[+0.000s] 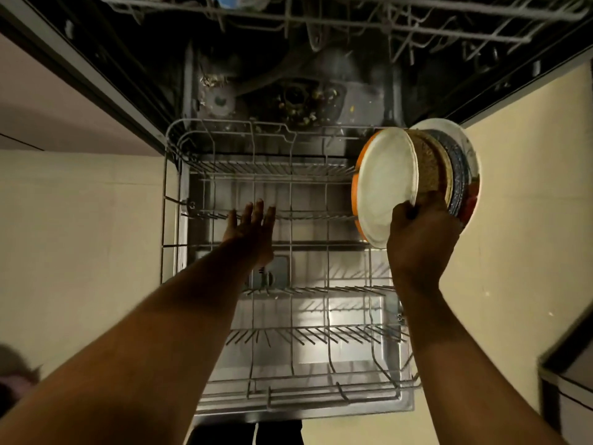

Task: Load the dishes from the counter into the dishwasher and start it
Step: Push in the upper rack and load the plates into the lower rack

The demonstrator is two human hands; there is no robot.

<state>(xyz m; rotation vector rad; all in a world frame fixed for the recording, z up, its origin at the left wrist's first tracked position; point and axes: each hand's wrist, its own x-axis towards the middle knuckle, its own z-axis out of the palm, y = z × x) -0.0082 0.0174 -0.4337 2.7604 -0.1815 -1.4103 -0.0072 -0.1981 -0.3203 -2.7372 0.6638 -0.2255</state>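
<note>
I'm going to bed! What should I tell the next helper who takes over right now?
Left hand: open, fingers spread, above the lower rack, holding nothing.
Right hand: holds a stack of plates on edge, by the rack's right side.
Done: the dishwasher is open and the lower rack is pulled out. No dish sits in it yet.
Left: slot the plates between the tines, load any other dishes from the counter (out of view), push the rack in, shut the door, start it.
</note>
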